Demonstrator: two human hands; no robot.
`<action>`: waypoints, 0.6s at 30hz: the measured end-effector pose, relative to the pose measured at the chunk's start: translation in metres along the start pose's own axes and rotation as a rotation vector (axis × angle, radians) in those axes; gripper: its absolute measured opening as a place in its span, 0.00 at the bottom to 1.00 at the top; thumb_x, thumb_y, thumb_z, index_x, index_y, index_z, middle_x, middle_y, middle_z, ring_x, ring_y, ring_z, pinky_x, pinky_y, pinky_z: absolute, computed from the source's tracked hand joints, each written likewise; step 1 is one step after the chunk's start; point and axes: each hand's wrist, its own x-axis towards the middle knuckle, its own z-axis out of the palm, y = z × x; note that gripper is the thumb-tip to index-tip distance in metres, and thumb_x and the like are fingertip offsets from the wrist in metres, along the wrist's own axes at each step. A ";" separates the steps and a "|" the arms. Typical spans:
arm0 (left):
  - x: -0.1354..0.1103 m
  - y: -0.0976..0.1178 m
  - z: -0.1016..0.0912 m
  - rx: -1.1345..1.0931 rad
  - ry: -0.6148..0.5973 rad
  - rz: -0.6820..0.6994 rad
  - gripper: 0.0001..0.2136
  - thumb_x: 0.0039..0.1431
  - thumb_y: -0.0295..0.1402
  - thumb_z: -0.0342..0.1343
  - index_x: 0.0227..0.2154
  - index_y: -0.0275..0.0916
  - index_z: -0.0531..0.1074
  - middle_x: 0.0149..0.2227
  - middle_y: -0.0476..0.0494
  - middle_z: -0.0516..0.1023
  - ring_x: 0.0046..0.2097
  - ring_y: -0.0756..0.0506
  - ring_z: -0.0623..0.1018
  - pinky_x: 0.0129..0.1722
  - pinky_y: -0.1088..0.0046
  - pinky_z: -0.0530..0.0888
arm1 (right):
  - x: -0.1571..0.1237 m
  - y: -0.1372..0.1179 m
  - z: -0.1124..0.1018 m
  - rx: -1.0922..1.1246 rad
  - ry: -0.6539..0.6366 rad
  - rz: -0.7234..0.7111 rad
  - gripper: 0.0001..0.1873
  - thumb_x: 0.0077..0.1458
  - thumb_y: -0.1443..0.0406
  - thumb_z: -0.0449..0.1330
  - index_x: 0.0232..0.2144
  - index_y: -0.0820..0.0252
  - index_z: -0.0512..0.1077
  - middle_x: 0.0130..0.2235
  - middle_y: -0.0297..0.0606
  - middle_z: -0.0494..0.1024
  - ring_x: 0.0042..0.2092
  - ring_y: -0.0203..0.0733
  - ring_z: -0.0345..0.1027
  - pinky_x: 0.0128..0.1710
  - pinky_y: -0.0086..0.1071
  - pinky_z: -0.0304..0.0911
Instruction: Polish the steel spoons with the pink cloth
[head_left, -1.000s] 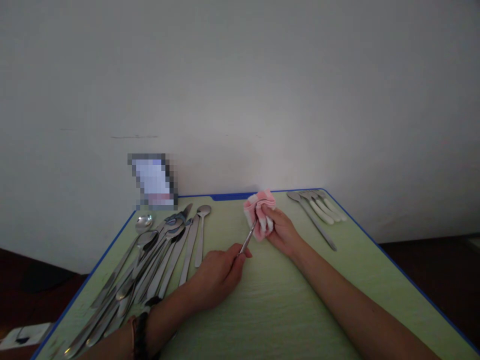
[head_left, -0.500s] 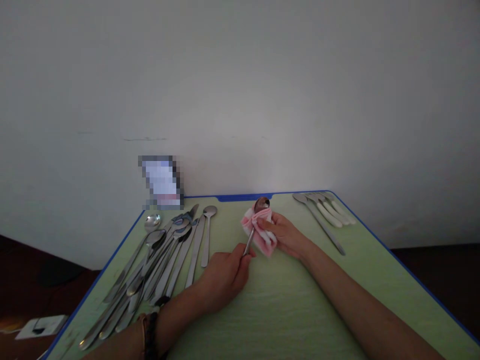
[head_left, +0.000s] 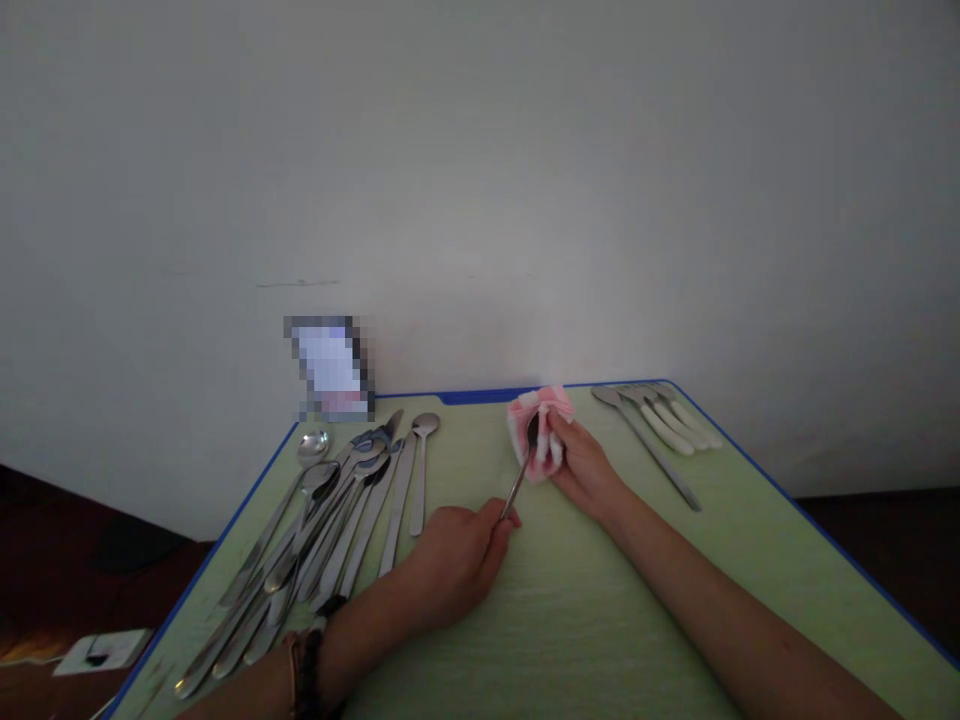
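At far left, a heap of metal cutlery [head_left: 324, 530] lies loosely overlapped, handles mostly toward the wearer, which presumably keeps them within easy reach. Behind it a pixelated device [head_left: 334, 370] leans at the wall, apparently propped for viewing. One spoon [head_left: 421, 480] lies at the heap's right edge.

The left hand [head_left: 465, 560] has its fingers closed around the handle of a held spoon [head_left: 516, 485], raised mid-table; gripping low appears to leave the bowl free. That bowl rests against a pink-and-white cloth [head_left: 555, 455], bunched in the right hand [head_left: 590, 470], whose fingers pinch its folds, seemingly to back the bowl.

Further right, a long spoon [head_left: 651, 447] lies beside white-handled pieces [head_left: 667, 428], apparently forks, set roughly parallel, likely for order.

Surface: green tabletop [head_left: 570, 620], blue edging [head_left: 487, 397]. Room: plain wall [head_left: 525, 150], scuffed at left; dark floor [head_left: 45, 550]; a white box [head_left: 103, 652] with a cable, lower left. Lighting is dim.
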 end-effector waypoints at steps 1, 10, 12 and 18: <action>0.000 -0.001 0.000 -0.004 -0.003 0.015 0.15 0.67 0.33 0.35 0.44 0.38 0.66 0.33 0.43 0.78 0.34 0.43 0.78 0.36 0.70 0.70 | 0.000 0.000 0.000 0.001 -0.006 -0.006 0.14 0.41 0.57 0.68 0.28 0.59 0.72 0.27 0.30 0.76 0.27 0.32 0.66 0.28 0.28 0.63; -0.002 -0.004 0.002 -0.068 0.015 0.052 0.13 0.67 0.33 0.36 0.44 0.39 0.66 0.34 0.44 0.77 0.35 0.44 0.78 0.38 0.70 0.69 | -0.006 0.000 0.004 -0.177 -0.084 0.002 0.17 0.39 0.56 0.68 0.28 0.59 0.71 0.23 0.30 0.74 0.22 0.31 0.62 0.23 0.26 0.58; -0.002 -0.003 0.002 -0.062 0.018 0.037 0.13 0.66 0.33 0.36 0.43 0.38 0.66 0.33 0.44 0.77 0.34 0.44 0.77 0.37 0.70 0.69 | -0.007 0.000 0.005 -0.207 -0.096 -0.008 0.17 0.39 0.56 0.69 0.29 0.60 0.72 0.25 0.31 0.75 0.25 0.32 0.65 0.27 0.27 0.60; 0.000 -0.005 0.005 -0.093 0.061 0.015 0.12 0.66 0.33 0.37 0.41 0.38 0.65 0.31 0.44 0.77 0.32 0.45 0.77 0.33 0.72 0.68 | -0.011 -0.002 0.007 -0.385 -0.236 0.031 0.17 0.43 0.55 0.66 0.31 0.61 0.72 0.24 0.31 0.75 0.24 0.32 0.63 0.24 0.26 0.57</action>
